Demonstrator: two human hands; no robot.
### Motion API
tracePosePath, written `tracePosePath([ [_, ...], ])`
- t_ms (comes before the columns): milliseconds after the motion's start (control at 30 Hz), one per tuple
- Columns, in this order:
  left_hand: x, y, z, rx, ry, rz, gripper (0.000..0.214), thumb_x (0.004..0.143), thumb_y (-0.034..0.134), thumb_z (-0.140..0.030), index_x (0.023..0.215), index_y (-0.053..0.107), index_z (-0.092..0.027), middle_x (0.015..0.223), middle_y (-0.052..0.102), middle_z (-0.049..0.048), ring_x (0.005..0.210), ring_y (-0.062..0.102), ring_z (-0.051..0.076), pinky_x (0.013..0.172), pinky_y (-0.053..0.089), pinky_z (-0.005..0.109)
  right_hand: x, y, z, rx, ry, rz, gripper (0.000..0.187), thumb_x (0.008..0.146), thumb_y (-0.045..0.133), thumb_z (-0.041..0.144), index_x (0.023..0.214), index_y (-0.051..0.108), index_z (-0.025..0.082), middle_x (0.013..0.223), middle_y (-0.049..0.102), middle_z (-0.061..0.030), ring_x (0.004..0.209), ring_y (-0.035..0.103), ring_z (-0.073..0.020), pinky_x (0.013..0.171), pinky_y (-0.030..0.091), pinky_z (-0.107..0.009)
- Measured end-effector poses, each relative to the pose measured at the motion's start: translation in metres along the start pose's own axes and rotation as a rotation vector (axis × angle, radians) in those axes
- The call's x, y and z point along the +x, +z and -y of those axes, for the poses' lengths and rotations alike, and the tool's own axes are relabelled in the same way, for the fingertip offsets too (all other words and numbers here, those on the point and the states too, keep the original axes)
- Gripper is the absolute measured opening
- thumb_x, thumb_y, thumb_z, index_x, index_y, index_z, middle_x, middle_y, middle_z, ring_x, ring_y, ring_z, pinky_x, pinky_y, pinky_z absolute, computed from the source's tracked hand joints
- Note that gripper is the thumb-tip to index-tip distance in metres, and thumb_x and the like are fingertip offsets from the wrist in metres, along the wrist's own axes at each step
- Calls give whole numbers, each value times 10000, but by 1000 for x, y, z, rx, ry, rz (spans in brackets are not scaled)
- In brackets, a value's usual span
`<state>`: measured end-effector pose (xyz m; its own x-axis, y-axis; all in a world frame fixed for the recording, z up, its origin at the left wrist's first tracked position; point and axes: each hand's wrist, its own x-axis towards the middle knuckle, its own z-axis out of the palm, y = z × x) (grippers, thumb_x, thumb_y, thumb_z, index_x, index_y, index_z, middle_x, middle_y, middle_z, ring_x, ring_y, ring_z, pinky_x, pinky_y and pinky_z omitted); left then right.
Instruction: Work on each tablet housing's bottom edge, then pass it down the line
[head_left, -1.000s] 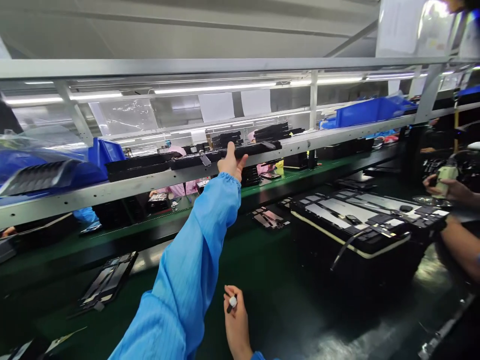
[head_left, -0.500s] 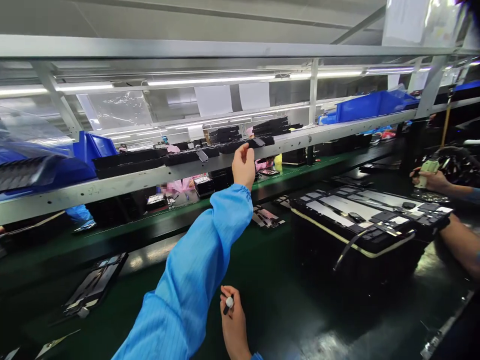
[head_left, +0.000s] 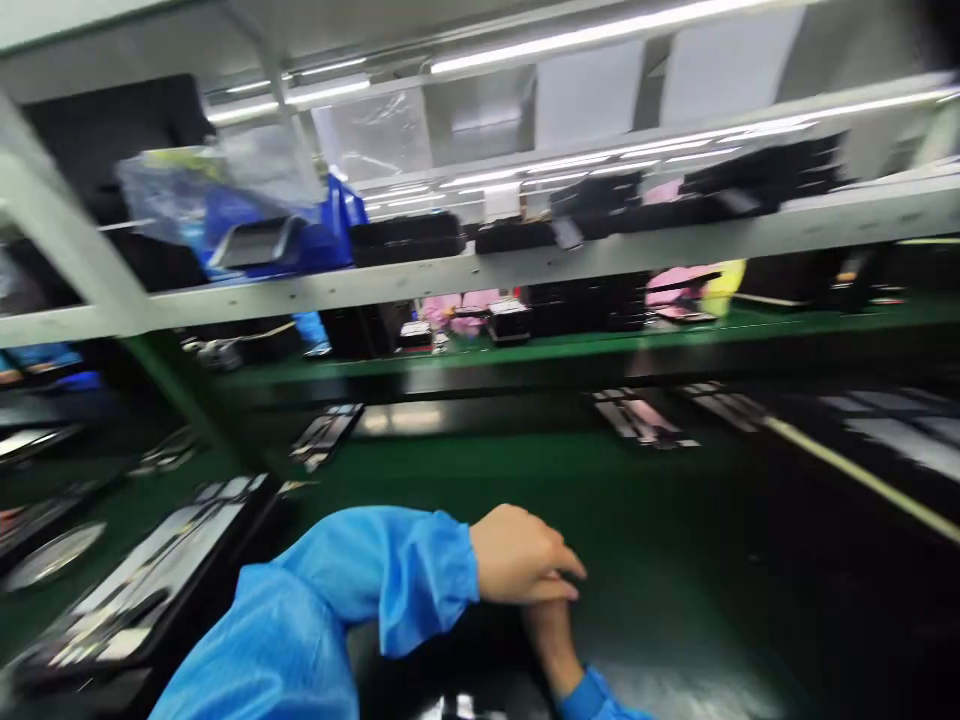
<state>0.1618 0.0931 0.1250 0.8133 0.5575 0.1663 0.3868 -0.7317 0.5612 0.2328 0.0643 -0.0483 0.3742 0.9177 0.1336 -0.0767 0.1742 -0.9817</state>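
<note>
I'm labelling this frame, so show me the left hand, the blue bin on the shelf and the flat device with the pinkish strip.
Left hand (head_left: 517,557): head view, back of the hand.
Blue bin (head_left: 340,225): head view, right end wall.
Flat device (head_left: 649,412): head view, pinkish strip.

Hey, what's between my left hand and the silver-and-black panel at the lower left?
In the head view, your blue left sleeve lies between your left hand and the silver-and-black panel, with green tabletop behind it.
</note>
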Motion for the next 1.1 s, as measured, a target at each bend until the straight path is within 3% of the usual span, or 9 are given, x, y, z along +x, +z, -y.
tracePosePath([
  [100, -115, -21, 41, 189, -483, -268, 238, 799, 666, -412, 1008, 751, -335, 966, 749, -8, 926, 687, 212, 839, 498, 253, -15, -3, -1, -31, 59, 207, 323, 731, 677, 398, 1003, 680, 224, 1030, 759, -72, 950, 707, -269, 807, 537, -329],
  [300, -324, -128, 73, 499, -1212, -714, 411, 858, 487, -424, 1106, 693, -168, 1200, 664, 120, 1180, 554, 311, 1034, 383, 389, -24, -2, -11, -386, 47, 394, 399, 752, 593, 515, 1073, 657, 288, 1141, 742, -63, 1002, 709, -285, 736, 541, -323],
  [367, -374, -149, 74, 546, -1383, -788, 455, 813, 531, -455, 1103, 678, -136, 1172, 661, 155, 1186, 543, 346, 982, 414, 399, -23, -2, -12, -431, 46, 379, 402, 736, 582, 545, 1049, 663, 305, 1124, 750, -57, 986, 716, -289, 705, 546, -323],
  [467, -420, -161, 81, 483, -1547, -784, 442, 711, 622, -478, 955, 700, -117, 873, 705, 129, 966, 637, 335, 788, 478, 348, -23, -3, -10, -450, 46, 342, 395, 723, 573, 556, 1012, 670, 306, 1100, 758, -63, 994, 713, -291, 733, 546, -331],
  [567, -438, -157, 94, 363, -1596, -744, 404, 709, 597, -528, 763, 692, -139, 594, 625, 43, 712, 630, 256, 634, 450, 289, -23, -3, -6, -453, 52, 324, 411, 701, 577, 561, 997, 677, 293, 1074, 764, -73, 985, 712, -292, 759, 542, -337],
  [700, -440, -162, 97, 295, -1545, -769, 461, 710, 582, -609, 723, 639, -152, 586, 592, 15, 691, 585, 215, 627, 426, 270, -23, -2, -1, -460, 81, 317, 437, 673, 582, 565, 987, 685, 280, 1055, 766, -83, 967, 713, -291, 777, 538, -342],
  [933, -412, -202, 60, 81, -1305, -724, 735, 563, 691, -742, 1037, 564, -195, 765, 650, -10, 716, 574, 188, 631, 446, 248, -24, 1, -6, -372, 111, 321, 416, 706, 620, 528, 1021, 655, 259, 1111, 749, -108, 1061, 685, -304, 889, 510, -388],
  [1000, -383, -190, 58, -11, -1206, -694, 793, 579, 698, -728, 1156, 551, -205, 831, 663, 0, 729, 577, 193, 632, 451, 256, -24, 3, -8, -306, 112, 320, 400, 732, 638, 498, 1032, 641, 234, 1119, 742, -128, 1066, 684, -300, 926, 499, -402],
  [1100, -316, -137, 76, -190, -1018, -725, 723, 687, 681, -631, 1261, 544, -214, 923, 655, 13, 820, 600, 203, 706, 469, 268, -21, 4, -6, -231, 91, 282, 385, 757, 658, 473, 1031, 631, 203, 1117, 736, -141, 1043, 694, -287, 939, 503, -415],
])
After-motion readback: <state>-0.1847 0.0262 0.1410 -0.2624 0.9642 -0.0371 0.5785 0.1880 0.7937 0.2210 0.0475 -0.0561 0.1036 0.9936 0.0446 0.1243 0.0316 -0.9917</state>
